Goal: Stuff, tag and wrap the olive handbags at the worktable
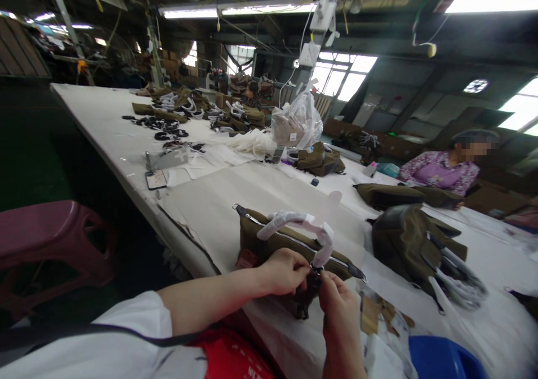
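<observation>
White worktable point(105, 121), both hands point(313, 283) pinched on olive bag point(269, 243)'s dark metal clasp point(316, 271), clasp mostly hidden behind fingertips

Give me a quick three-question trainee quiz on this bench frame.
1. True or false: both hands meet at the metal ring where the wrapped handle joins the olive bag.
2. Multiple choice: what lies on the table edge, left of the bag? A) scissors B) a phone C) a cup
3. Fill in: the stool left of the table is ____ in colour.

Key: 1 true, left hand and right hand both pinch there; 2 B; 3 dark red.
</observation>
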A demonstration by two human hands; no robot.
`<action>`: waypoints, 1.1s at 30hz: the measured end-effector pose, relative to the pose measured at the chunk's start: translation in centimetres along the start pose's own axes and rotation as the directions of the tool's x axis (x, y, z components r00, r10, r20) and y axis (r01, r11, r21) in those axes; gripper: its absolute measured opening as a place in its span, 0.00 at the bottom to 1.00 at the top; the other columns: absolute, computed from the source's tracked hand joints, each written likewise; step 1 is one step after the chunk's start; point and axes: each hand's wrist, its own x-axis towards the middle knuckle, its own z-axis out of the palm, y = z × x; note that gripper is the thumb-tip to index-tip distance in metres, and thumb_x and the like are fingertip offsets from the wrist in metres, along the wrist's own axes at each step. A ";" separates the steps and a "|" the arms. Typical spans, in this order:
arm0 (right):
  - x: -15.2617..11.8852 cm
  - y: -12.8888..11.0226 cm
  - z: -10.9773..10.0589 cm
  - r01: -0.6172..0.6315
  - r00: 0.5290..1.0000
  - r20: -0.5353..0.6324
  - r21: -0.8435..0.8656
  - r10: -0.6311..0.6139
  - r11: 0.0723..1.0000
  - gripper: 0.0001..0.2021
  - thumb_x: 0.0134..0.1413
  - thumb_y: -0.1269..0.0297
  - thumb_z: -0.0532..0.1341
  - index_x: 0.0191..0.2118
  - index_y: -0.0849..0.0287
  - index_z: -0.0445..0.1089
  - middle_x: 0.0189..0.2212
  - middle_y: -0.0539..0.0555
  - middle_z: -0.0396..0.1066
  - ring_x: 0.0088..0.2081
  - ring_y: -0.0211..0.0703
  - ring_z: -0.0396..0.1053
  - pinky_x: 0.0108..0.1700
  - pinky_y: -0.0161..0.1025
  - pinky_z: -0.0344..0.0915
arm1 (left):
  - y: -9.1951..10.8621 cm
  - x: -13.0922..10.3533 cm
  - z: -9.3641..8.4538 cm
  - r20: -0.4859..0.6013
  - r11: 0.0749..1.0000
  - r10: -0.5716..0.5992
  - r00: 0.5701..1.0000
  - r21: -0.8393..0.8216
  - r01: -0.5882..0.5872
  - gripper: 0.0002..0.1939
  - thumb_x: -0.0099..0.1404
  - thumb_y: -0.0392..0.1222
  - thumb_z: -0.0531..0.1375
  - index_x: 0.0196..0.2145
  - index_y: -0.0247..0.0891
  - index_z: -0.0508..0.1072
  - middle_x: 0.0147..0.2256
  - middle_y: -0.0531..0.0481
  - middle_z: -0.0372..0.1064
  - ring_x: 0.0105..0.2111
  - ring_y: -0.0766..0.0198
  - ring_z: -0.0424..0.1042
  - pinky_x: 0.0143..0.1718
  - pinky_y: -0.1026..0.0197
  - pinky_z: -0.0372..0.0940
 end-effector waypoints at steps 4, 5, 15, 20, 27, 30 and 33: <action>0.2 -1.1 -0.9 0.025 0.999 0.049 -0.189 -0.016 0.982 0.21 0.48 0.43 0.59 0.27 0.60 0.71 0.18 0.49 0.66 0.22 0.39 0.61 0.25 0.34 0.58 | -0.3 -0.1 1.0 -0.049 0.942 0.013 0.999 -0.336 -0.029 0.17 0.63 0.48 0.55 0.39 0.32 0.77 0.22 0.55 0.66 0.13 0.76 0.55 0.15 0.70 0.49; 0.2 -1.5 -1.1 0.047 0.999 0.010 -0.274 -0.046 0.960 0.21 0.47 0.43 0.60 0.27 0.60 0.71 0.18 0.49 0.66 0.22 0.39 0.62 0.25 0.34 0.58 | -0.4 -0.1 1.1 -0.047 0.927 0.012 0.999 -0.374 -0.029 0.18 0.62 0.48 0.56 0.39 0.31 0.76 0.22 0.55 0.66 0.13 0.76 0.54 0.15 0.70 0.48; 0.0 -3.7 -1.0 0.144 0.989 0.069 -0.331 -0.129 0.933 0.21 0.46 0.46 0.63 0.35 0.60 0.78 0.24 0.53 0.76 0.25 0.45 0.70 0.28 0.36 0.65 | -1.3 -0.3 1.4 -0.019 0.979 0.044 0.999 -0.198 -0.047 0.15 0.66 0.44 0.52 0.35 0.33 0.75 0.23 0.55 0.66 0.14 0.75 0.56 0.15 0.69 0.52; -0.4 -3.9 -0.6 0.159 0.982 -0.042 -0.314 -0.182 0.936 0.21 0.49 0.45 0.61 0.33 0.60 0.77 0.23 0.53 0.75 0.26 0.45 0.71 0.29 0.35 0.64 | -0.4 -1.3 0.5 -0.257 0.930 0.365 0.895 0.152 -0.335 0.10 0.63 0.39 0.57 0.37 0.37 0.79 0.38 0.47 0.73 0.37 0.64 0.72 0.42 0.62 0.67; 0.0 -2.7 -0.5 0.141 0.984 -0.056 -0.326 -0.168 0.935 0.24 0.54 0.42 0.57 0.37 0.61 0.75 0.24 0.54 0.75 0.27 0.46 0.71 0.30 0.37 0.65 | -0.5 -0.4 1.1 -0.189 0.967 0.101 0.977 -0.212 -0.141 0.12 0.65 0.42 0.56 0.35 0.31 0.77 0.30 0.46 0.75 0.29 0.64 0.74 0.33 0.62 0.70; -0.1 -2.3 -0.7 0.143 0.987 -0.011 -0.372 -0.158 0.917 0.23 0.54 0.43 0.57 0.40 0.59 0.75 0.26 0.53 0.76 0.26 0.45 0.72 0.30 0.37 0.65 | -0.8 -0.7 0.8 -0.249 0.957 0.146 0.957 -0.211 -0.201 0.12 0.67 0.40 0.54 0.40 0.31 0.76 0.33 0.44 0.76 0.34 0.62 0.76 0.38 0.61 0.71; -0.4 -2.3 -0.7 0.189 0.981 0.057 -0.519 -0.187 0.833 0.20 0.53 0.44 0.58 0.41 0.54 0.76 0.27 0.51 0.76 0.29 0.45 0.73 0.31 0.38 0.64 | -0.6 -1.6 -0.5 -0.274 0.942 0.336 0.901 0.084 -0.326 0.14 0.66 0.35 0.53 0.45 0.31 0.75 0.34 0.45 0.76 0.36 0.62 0.76 0.45 0.59 0.70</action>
